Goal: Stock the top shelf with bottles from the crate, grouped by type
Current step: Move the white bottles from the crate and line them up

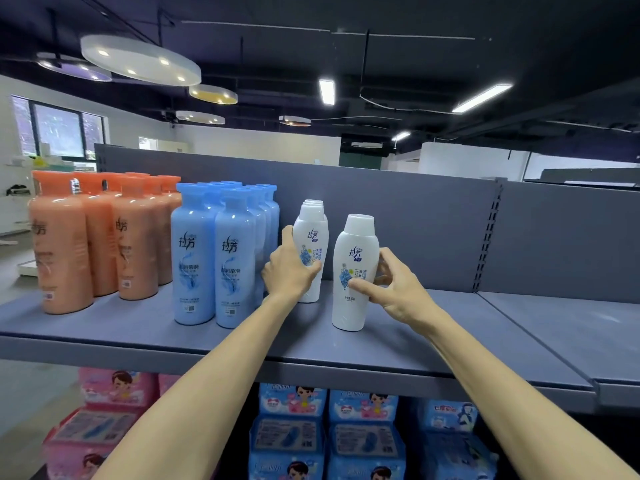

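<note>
On the grey top shelf (pixel 145 327), a person's left hand (pixel 289 271) grasps the front bottle of a white row (pixel 313 237) beside blue bottles (pixel 214 258), while the right hand (pixel 394 289) grasps a lone white bottle (pixel 355 271) standing upright nearer the edge.

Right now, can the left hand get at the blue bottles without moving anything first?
Probably yes. The left hand grips a white bottle right beside the blue bottles, and nothing stands between them; it would only need to let go first.
</note>
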